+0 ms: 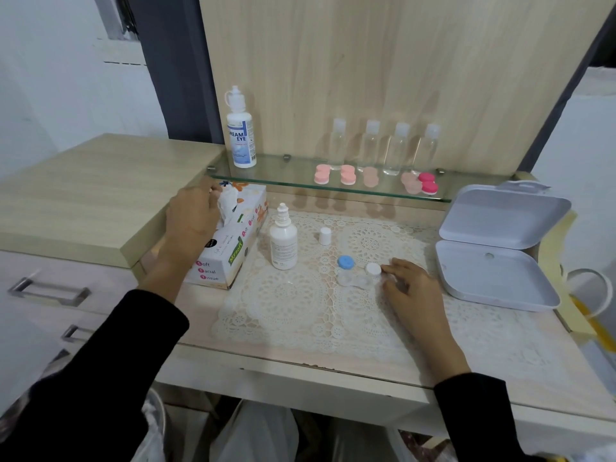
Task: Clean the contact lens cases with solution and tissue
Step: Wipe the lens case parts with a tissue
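A clear contact lens case lies open on the lace mat, with its blue cap and white cap beside it. My right hand rests on the mat just right of the case, fingertips by the white cap, fingers loosely bent. My left hand is at the tissue box and pinches the white tissue sticking out of its top. An uncapped white solution bottle stands between box and case, its small white cap standing apart.
A glass shelf behind carries a larger solution bottle, several clear bottles and several pink lens cases. An open white plastic box lies at the right. Plastic bags hang below the counter edge.
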`<state>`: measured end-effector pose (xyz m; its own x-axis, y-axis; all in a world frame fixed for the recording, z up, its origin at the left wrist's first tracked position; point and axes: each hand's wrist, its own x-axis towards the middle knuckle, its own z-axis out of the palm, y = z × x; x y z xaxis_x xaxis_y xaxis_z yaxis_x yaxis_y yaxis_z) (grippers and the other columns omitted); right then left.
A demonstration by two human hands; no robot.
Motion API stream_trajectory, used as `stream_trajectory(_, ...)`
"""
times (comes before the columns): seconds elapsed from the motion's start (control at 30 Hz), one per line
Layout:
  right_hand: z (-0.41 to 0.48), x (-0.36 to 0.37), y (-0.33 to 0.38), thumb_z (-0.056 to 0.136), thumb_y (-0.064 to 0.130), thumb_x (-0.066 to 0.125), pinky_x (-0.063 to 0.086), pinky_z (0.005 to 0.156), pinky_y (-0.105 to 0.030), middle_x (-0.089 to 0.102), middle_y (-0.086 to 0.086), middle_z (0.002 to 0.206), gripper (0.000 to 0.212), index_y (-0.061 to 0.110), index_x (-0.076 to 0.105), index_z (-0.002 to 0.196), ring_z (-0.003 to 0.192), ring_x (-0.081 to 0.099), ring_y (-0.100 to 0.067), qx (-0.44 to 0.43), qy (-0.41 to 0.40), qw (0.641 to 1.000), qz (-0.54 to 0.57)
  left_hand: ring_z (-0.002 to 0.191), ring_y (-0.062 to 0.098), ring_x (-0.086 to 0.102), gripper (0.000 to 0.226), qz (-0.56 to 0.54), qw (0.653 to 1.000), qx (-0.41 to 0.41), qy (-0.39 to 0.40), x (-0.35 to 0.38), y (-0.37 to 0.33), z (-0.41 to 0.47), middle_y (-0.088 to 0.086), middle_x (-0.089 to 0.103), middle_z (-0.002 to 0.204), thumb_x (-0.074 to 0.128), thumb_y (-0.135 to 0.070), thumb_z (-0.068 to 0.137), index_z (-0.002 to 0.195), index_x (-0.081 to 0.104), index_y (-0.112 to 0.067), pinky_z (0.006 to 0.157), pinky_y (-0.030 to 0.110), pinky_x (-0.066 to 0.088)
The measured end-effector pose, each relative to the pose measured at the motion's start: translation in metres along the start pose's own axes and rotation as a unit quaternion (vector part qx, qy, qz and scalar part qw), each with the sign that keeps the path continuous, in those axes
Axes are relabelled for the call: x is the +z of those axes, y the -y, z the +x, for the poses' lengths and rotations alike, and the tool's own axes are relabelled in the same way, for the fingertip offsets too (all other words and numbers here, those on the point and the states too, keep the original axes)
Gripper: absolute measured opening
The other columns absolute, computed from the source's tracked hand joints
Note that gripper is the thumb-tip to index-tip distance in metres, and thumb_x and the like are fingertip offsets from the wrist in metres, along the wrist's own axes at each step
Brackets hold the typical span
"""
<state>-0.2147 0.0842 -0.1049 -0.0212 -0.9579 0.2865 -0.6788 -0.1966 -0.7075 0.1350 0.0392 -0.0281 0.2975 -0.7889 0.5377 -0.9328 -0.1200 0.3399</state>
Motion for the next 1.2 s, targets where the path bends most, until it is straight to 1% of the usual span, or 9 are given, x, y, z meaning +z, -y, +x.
stream_trajectory(0.2, 0.000, 0.000, -0.001, 0.092, 0.014, 0.058, 0.042, 0.106, -0.044, 0.057, -0.006, 0.135, 0.029, 0.012, 0.069, 0.118, 0.126, 0.050, -0.021, 0.000, 0.000, 1.000, 0.005, 0.077, 0.033, 0.052, 0.019, -0.051, 0.998, -0.016, -0.023, -0.004, -0.004, -0.003, 0.021, 0.060, 0.093, 0.037, -0.012, 0.099, 0.115, 0.044, -0.005, 0.066, 0.040, 0.036)
stream_trajectory(0.37, 0.001, 0.000, -0.001, 0.091, 0.013, 0.058, 0.043, 0.105, -0.045, 0.058, -0.007, 0.134, 0.029, 0.012, 0.070, 0.118, 0.126, 0.050, -0.021, -0.004, 0.000, 1.000, 0.003, 0.083, 0.020, 0.052, 0.034, -0.197, 0.980, -0.014, -0.037, -0.007, -0.003, -0.005, 0.002, 0.057, 0.095, 0.048, -0.043, 0.095, 0.108, 0.048, -0.011, 0.071, 0.033, 0.039)
stream_trajectory(0.47, 0.001, 0.001, -0.001, 0.091, 0.014, 0.058, 0.043, 0.105, -0.045, 0.058, -0.007, 0.134, 0.029, 0.013, 0.070, 0.117, 0.126, 0.050, -0.021, -0.002, 0.002, 1.000, 0.006, 0.093, 0.020, 0.054, 0.020, -0.212, 0.975, 0.017, -0.059, -0.005, 0.002, -0.002, 0.003, 0.058, 0.103, 0.061, -0.025, 0.088, 0.102, 0.055, -0.013, 0.078, 0.030, 0.041)
stream_trajectory(0.6, 0.001, 0.000, -0.001, 0.090, 0.013, 0.058, 0.043, 0.105, -0.044, 0.058, -0.006, 0.133, 0.029, 0.012, 0.070, 0.116, 0.125, 0.051, -0.020, 0.000, 0.001, 1.000, 0.017, 0.099, 0.009, 0.053, 0.020, -0.248, 0.961, 0.077, -0.094, -0.009, 0.002, -0.004, 0.006, 0.056, 0.108, 0.052, 0.002, 0.078, 0.090, 0.063, -0.010, 0.079, 0.017, 0.040)
stream_trajectory(0.7, 0.001, 0.000, -0.001, 0.090, 0.013, 0.058, 0.043, 0.105, -0.044, 0.058, -0.005, 0.132, 0.028, 0.013, 0.071, 0.115, 0.124, 0.051, -0.018, 0.002, -0.003, 1.000, 0.026, 0.091, 0.009, 0.056, 0.025, -0.332, 0.932, 0.050, -0.134, -0.016, -0.005, -0.012, -0.002, 0.062, 0.093, 0.042, 0.003, 0.080, 0.084, 0.061, -0.014, 0.079, 0.031, 0.046)
stream_trajectory(0.77, 0.000, 0.001, 0.000, 0.090, 0.013, 0.058, 0.043, 0.105, -0.042, 0.058, -0.004, 0.131, 0.028, 0.013, 0.071, 0.114, 0.124, 0.051, -0.017, 0.006, -0.008, 0.999, 0.034, 0.075, 0.019, 0.056, 0.026, -0.387, 0.904, 0.011, -0.181, -0.022, -0.012, -0.016, -0.004, 0.060, 0.076, 0.039, -0.001, 0.080, 0.074, 0.057, -0.019, 0.067, 0.040, 0.045)
stream_trajectory(0.9, -0.001, 0.002, -0.001, 0.090, 0.016, 0.058, 0.044, 0.104, -0.041, 0.060, -0.002, 0.129, 0.026, 0.015, 0.072, 0.113, 0.122, 0.052, -0.015, 0.007, -0.016, 0.999, 0.047, 0.057, 0.036, 0.041, 0.020, -0.439, 0.871, 0.021, -0.221, -0.034, -0.035, -0.035, 0.012, 0.047, 0.059, 0.040, -0.011, 0.084, 0.066, 0.049, -0.010, 0.050, 0.045, 0.033)
stream_trajectory(1.07, -0.001, 0.001, 0.004, 0.090, 0.028, 0.063, 0.049, 0.096, -0.041, 0.063, 0.006, 0.114, 0.020, 0.019, 0.072, 0.106, 0.111, 0.057, -0.011, 0.003, -0.053, 0.995, 0.084, 0.067, 0.013, 0.051, 0.007, -0.426, 0.894, 0.061, -0.124, -0.029, -0.075, -0.071, -0.005, 0.052, 0.073, 0.053, -0.017, 0.088, 0.083, 0.048, -0.019, 0.063, 0.032, 0.043)
stream_trajectory(1.2, -0.004, 0.000, 0.007, 0.086, 0.034, 0.068, 0.041, 0.097, -0.024, 0.057, 0.010, 0.120, 0.013, 0.031, 0.072, 0.098, 0.117, 0.049, -0.005, -0.027, -0.029, 0.996, 0.086, 0.064, 0.009, 0.047, 0.024, -0.402, 0.896, 0.159, 0.097, -0.007, -0.095, -0.103, -0.009, 0.052, 0.085, 0.041, -0.010, 0.092, 0.097, 0.044, -0.033, 0.056, 0.024, 0.039)
